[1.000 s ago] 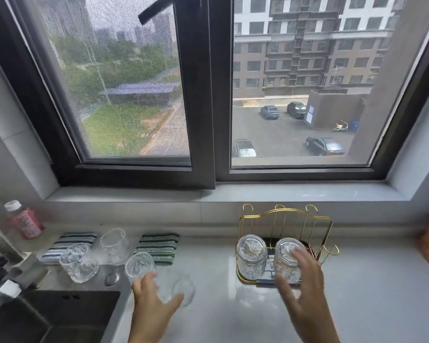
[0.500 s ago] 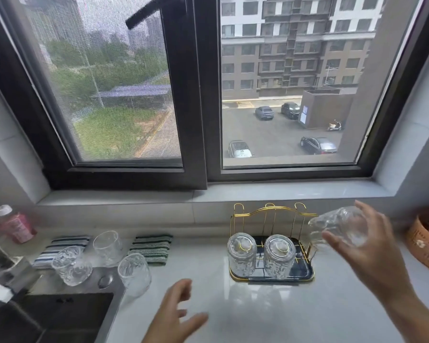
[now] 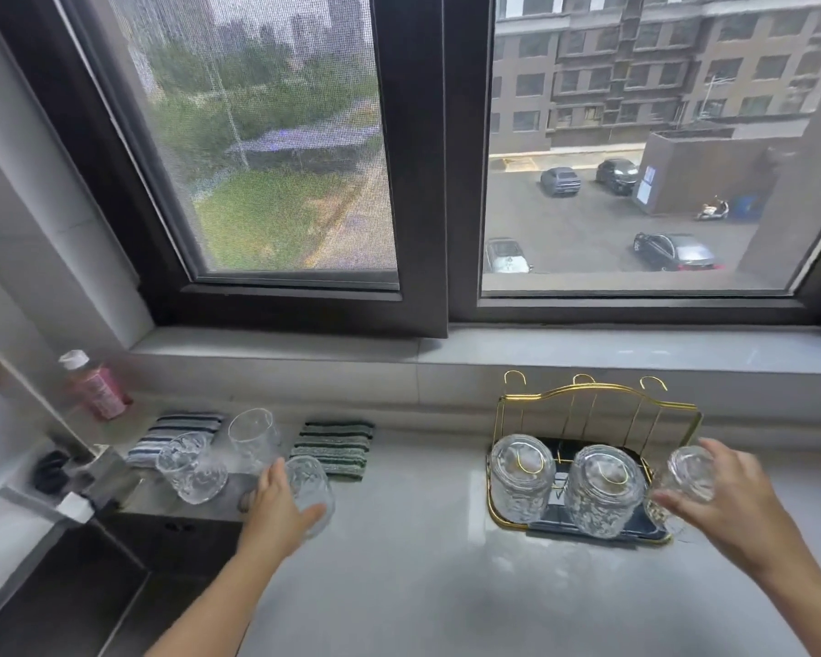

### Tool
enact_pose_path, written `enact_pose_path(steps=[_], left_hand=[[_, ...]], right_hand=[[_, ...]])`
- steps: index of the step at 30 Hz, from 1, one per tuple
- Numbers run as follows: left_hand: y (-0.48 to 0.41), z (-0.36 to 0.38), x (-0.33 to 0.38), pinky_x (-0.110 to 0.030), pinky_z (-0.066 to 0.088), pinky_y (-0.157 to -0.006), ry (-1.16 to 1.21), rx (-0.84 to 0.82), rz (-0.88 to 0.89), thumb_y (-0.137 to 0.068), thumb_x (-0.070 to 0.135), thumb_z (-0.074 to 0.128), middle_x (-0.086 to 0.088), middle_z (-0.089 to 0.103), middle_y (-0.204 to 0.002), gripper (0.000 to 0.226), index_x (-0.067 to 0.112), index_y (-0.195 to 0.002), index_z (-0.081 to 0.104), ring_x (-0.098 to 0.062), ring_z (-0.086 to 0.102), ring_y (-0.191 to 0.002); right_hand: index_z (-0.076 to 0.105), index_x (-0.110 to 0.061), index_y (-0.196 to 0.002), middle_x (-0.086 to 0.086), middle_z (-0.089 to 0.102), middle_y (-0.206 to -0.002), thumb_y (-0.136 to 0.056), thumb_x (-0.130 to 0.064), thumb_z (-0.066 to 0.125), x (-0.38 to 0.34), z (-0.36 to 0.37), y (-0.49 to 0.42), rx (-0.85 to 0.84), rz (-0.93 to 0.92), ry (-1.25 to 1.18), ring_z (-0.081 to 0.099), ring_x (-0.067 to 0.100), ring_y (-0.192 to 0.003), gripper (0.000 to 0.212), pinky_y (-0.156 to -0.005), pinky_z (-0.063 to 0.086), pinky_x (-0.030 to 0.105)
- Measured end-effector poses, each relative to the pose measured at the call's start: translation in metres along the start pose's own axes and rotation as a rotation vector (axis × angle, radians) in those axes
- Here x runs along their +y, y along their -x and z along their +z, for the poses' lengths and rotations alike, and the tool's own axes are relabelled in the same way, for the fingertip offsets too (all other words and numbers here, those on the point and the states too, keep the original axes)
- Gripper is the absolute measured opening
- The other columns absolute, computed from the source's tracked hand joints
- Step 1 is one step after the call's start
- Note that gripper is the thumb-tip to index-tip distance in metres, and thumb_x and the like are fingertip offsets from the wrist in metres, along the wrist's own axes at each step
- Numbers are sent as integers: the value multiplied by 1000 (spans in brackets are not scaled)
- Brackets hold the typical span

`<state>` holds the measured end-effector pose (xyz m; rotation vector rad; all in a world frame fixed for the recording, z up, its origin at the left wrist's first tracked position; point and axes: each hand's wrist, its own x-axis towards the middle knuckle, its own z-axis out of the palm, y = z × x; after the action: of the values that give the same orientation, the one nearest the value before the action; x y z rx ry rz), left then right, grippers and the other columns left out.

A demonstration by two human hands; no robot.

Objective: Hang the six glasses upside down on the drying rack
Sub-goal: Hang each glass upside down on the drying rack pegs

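Note:
A gold wire drying rack [image 3: 598, 400] on a dark tray stands at the right of the counter. Two textured glasses hang upside down on its front hooks, the left glass [image 3: 521, 478] and the middle glass [image 3: 603, 490]. My right hand [image 3: 726, 505] holds a third glass [image 3: 688, 471] upside down at the rack's front right corner. My left hand [image 3: 280, 509] wraps around an upright glass [image 3: 311, 486] on the counter by the sink. Two more upright glasses [image 3: 188, 467] [image 3: 252, 438] stand just left of it.
A sink [image 3: 58, 585] with a tap lies at the lower left. A pink bottle [image 3: 98, 386] stands in the back left corner. Two striped cloths [image 3: 333, 448] [image 3: 176, 433] lie against the sill. The grey counter [image 3: 423, 576] stretches between my arms.
My right hand brought its glass down from above the rack's right side to the front right corner. My left hand moved forward and left and closed around the nearest upright glass.

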<state>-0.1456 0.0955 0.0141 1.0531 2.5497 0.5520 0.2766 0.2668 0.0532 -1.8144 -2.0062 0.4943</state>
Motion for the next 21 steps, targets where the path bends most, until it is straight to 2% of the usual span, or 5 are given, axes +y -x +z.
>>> enact_pose_path(steps=[8,13,16,18,21], left_hand=[[-19,10,-4,-43,37,-103,-78,-26,-54,-83,30,65,-16,13,-151,84,4,-141,12,-36,37,-130],[-7,-4,13,-49,49,-89,320,173,-36,-72,8,74,-22,43,-124,48,5,-111,46,-38,53,-100],[25,-22,50,-33,61,-67,991,93,92,-71,-3,74,-12,45,-116,45,18,-101,47,-29,57,-89],[53,-28,80,-20,58,-62,1261,-96,224,-65,2,76,-5,49,-110,49,21,-101,49,-26,60,-89],[79,-26,118,-22,57,-74,1369,-296,365,-58,12,79,1,63,-111,65,19,-113,46,-20,63,-100]], right_hand=[[25,-9,-140,20,25,-148,-65,-40,78,-2,-12,0,-76,-13,42,22,35,-136,97,-112,23,54],[46,-11,-124,13,46,-131,-70,-76,34,-67,-23,41,227,-321,-304,35,21,-125,85,-108,25,29],[45,-28,-118,-5,49,-123,-86,-48,49,-125,5,70,13,-421,-526,47,14,-118,38,-97,33,9],[37,-37,-121,-10,47,-125,-80,-48,46,-162,19,78,-289,-333,-718,51,2,-112,43,-87,40,3],[41,-30,-127,-1,58,-124,-74,-43,52,-194,19,69,-569,-164,-1119,62,10,-105,56,-91,53,31]])
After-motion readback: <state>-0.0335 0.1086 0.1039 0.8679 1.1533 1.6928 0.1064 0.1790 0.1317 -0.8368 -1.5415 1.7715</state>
